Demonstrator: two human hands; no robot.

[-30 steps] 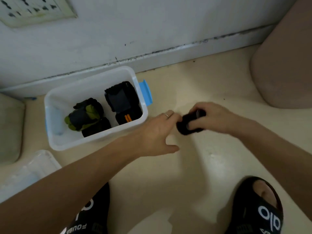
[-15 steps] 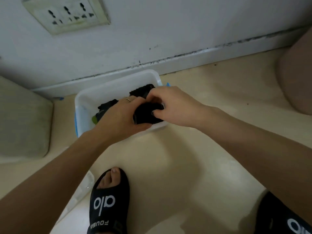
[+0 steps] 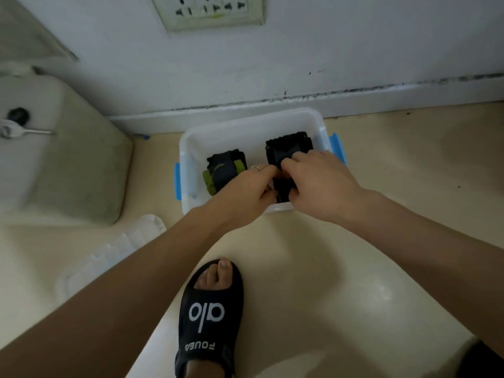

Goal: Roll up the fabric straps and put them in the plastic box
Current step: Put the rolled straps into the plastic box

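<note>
A second ago the rolled black strap [image 3: 283, 186] was pinched between both hands over bare floor to the right of the plastic box [image 3: 245, 126]; now it sits low inside the box's near right corner, just in front of another black roll [image 3: 289, 148] and to the right of the green-and-grey roll [image 3: 222, 173]. The left hand [image 3: 245, 195] and right hand [image 3: 321, 184] both have their fingers curled onto the strap from either side, pressing it down, so it reads as being seated and not yet let go; this strap's placement looks nearly done. The box, white with blue latches [image 3: 338, 148], stands in the upper centre of the frame on a glossy cream floor [image 3: 354, 268] against a white baseboard [image 3: 381, 96]. A wall socket [image 3: 210, 9] is at the top, a beige cushion-like block [image 3: 68, 159] fills the left, a translucent lid [image 3: 114, 255] lies at lower left, and a black slipper [image 3: 210, 317] is at bottom centre.
</note>
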